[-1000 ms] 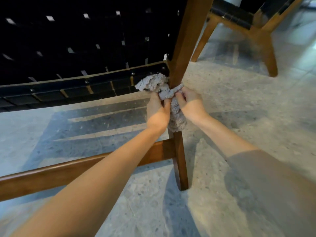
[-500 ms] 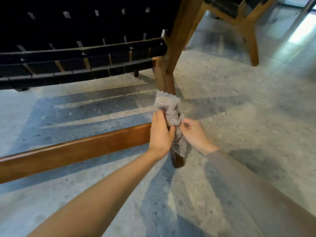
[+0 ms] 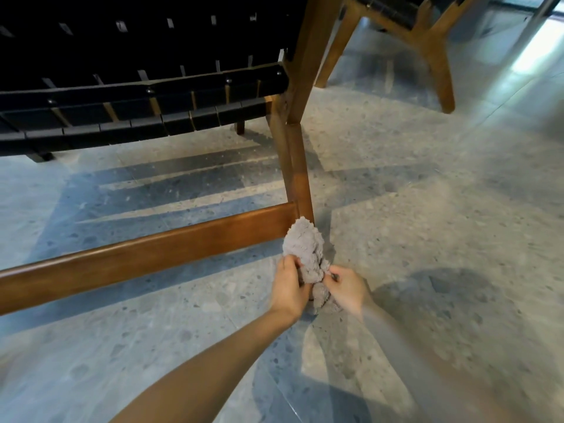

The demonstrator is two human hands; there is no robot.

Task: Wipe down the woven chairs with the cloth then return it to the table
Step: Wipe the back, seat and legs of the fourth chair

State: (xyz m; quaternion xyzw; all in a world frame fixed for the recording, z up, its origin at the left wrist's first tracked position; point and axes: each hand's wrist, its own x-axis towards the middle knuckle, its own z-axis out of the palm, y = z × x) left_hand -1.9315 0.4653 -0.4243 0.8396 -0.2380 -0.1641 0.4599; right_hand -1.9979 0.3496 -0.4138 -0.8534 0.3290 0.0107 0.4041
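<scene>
Item: grey fluffy cloth (image 3: 306, 254), bunched around the foot of the near woven chair's (image 3: 146, 96) wooden rear leg (image 3: 297, 169), just below where the low stretcher rail (image 3: 146, 254) joins it. My left hand (image 3: 288, 290) has its fingers clamped on the cloth's left side; my right hand (image 3: 346, 290), fingers pinched on the right side, is blurred. The cloth hides the leg's foot. Black woven seat is cut off at left and top. Second woven chair (image 3: 427, 35) beyond, only legs and seat edge visible. Speckled terrazzo floor (image 3: 427, 209) beneath.
</scene>
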